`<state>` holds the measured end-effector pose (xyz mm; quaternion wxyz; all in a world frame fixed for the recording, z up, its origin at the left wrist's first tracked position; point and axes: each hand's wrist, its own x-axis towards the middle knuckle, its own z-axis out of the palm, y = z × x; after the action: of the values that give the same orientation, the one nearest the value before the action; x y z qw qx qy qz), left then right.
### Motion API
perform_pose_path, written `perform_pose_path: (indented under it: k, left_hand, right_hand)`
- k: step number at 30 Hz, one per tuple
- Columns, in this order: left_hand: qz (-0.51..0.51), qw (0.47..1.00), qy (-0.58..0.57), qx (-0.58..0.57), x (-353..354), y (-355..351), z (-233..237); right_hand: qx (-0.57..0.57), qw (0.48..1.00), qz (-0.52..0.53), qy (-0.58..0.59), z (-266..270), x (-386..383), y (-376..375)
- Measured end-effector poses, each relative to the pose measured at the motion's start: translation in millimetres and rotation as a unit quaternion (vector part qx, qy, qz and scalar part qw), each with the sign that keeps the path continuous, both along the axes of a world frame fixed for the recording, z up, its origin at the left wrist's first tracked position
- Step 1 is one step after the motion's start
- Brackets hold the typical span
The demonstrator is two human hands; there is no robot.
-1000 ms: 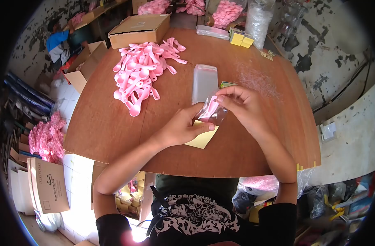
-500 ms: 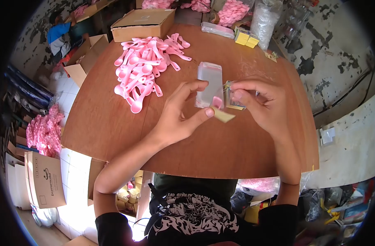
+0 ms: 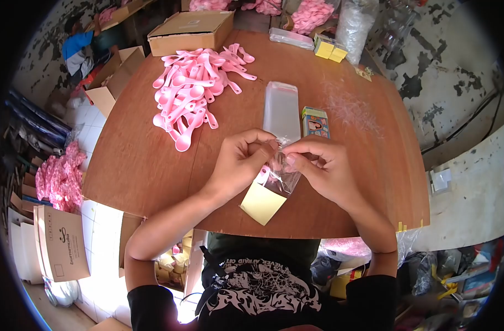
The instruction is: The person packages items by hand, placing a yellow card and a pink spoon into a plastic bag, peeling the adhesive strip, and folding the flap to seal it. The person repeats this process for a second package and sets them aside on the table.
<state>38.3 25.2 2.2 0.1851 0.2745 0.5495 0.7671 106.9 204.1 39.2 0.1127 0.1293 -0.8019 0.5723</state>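
Both hands pinch the upper end of a clear plastic bag (image 3: 289,182) over the near part of the table. My left hand (image 3: 241,161) is closed on its left side, while my right hand (image 3: 322,167) grips the right side with thumb and forefinger. A pale yellow card (image 3: 263,204) and part of a pink spoon (image 3: 263,175) show in the bag's lower part; the rest of the spoon is hidden. Just beyond my fingers lies a stack of clear bags (image 3: 281,107). Right of that stack sits a small pile of printed cards (image 3: 316,124).
Pink spoons (image 3: 191,94) are heaped on the left of the wooden table (image 3: 152,182). A cardboard box (image 3: 191,34) stands behind them. Small yellow packs (image 3: 330,48) and a plastic-wrapped bundle (image 3: 291,38) lie at the far edge. Another person (image 3: 78,47) is far left.
The bag with the card and spoon has come nearer to me. My right hand has left the printed card pile and joined my left hand at the bag's upper end.
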Motion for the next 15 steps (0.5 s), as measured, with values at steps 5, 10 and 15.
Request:
perform_pose_path:
  k: [5,10,15]
  left_hand:
    - [0.014,1.000,0.014,-0.018,-1.4,-0.8,-1.7]
    - [0.004,0.999,0.042,-0.031,2.6,1.5,0.2]
    - [0.010,0.991,0.105,-0.083,5.0,0.8,-2.5]
  right_hand:
    - [0.148,0.981,-0.023,0.123,5.8,-0.6,-0.7]
    - [0.228,0.952,-0.080,0.186,5.2,-0.2,-5.0]
    - [0.335,0.891,-0.118,0.284,5.3,0.6,-6.6]
